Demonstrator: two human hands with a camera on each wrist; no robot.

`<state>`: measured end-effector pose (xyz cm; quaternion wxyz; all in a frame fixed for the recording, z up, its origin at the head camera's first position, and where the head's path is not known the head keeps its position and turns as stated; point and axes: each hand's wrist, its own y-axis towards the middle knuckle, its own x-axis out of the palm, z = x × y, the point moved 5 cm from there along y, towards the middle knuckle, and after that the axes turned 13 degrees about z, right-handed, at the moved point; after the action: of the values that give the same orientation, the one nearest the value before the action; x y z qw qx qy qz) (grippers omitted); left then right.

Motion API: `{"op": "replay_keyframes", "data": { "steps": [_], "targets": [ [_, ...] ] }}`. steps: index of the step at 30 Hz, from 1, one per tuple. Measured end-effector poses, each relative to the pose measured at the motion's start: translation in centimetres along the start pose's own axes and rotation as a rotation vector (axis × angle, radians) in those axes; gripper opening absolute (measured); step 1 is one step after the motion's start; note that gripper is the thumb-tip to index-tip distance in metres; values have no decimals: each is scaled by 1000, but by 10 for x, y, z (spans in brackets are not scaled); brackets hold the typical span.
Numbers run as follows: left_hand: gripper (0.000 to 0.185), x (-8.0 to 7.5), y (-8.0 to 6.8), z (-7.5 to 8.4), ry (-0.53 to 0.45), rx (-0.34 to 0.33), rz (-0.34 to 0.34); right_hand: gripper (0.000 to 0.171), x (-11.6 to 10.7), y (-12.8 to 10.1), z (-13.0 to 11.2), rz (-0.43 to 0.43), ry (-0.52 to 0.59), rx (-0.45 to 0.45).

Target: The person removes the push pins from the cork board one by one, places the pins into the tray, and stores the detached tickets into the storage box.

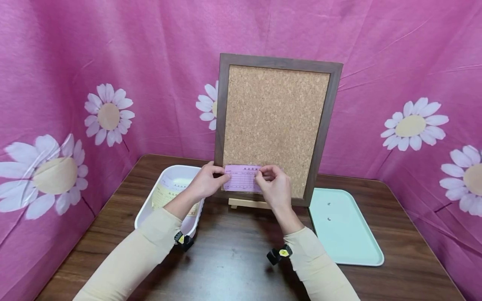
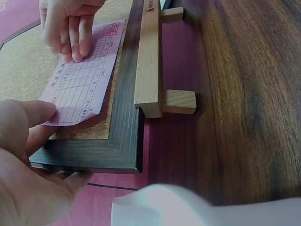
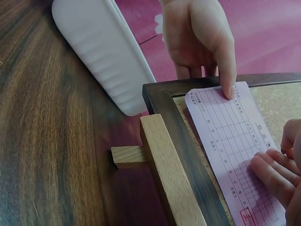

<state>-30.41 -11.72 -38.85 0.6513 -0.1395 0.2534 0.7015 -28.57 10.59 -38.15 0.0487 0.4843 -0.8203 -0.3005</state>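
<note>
A pink ruled receipt slip (image 1: 241, 182) lies flat against the lower left of a wood-framed cork board (image 1: 276, 121). My left hand (image 1: 206, 181) grips the slip's left end and the board's edge, its thumb (image 2: 42, 112) on the paper and other fingers behind the frame. At the slip's upper right, my right hand (image 1: 278, 187) has thumb and forefinger pinched together. Between those fingertips a small dark tack (image 3: 283, 151) just shows, mostly hidden, while the other fingers (image 3: 275, 176) rest over the slip.
A wooden easel (image 2: 149, 61) holds the board upright on the brown table (image 1: 226, 259). To the left stands a white plastic basin (image 1: 141, 213) with yellow and pale slips (image 1: 165, 194). A mint-green tray (image 1: 350, 234) at right bears two small shiny tacks (image 1: 329, 219).
</note>
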Motion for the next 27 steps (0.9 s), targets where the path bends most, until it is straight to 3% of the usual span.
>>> {"op": "replay_keyframes", "data": {
  "steps": [8,27],
  "targets": [
    [29,-8,1,-1,-19,25,16,5,-2,0,4,-23,69,22],
    [29,-26,-1,-8,-122,60,87,5,-15,0,4,-24,10,-33]
  ]
}}
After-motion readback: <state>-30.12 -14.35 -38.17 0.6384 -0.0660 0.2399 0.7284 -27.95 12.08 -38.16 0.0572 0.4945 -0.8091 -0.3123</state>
